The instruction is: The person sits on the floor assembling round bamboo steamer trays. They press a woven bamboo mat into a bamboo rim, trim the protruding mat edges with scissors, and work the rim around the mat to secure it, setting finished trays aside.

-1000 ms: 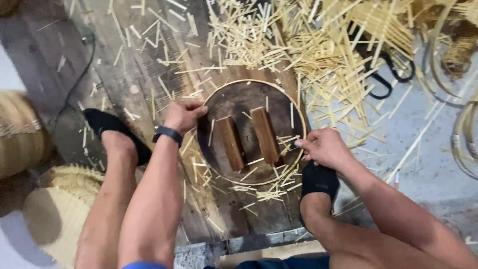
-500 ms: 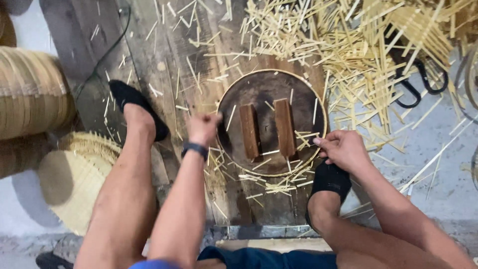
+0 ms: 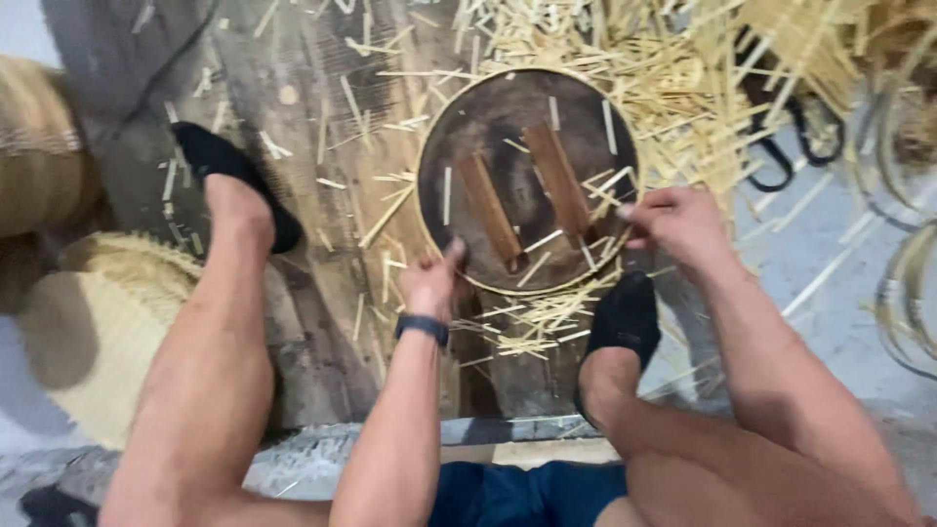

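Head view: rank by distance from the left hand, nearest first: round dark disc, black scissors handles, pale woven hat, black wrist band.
1. round dark disc, touched at its lower-left rim by the left hand.
2. black wrist band, just behind, on its wrist.
3. pale woven hat, far left.
4. black scissors handles, upper right.

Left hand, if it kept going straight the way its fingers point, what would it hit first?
The left hand already touches the round dark board at its near rim; going on up-right, it would likely meet the nearer wooden slat first, though depth is unclear.

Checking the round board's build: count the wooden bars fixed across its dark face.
2. Both lie slanted, side by side, on the round board: left bar nearer the left hand, right bar nearer the right hand. None seems hidden.
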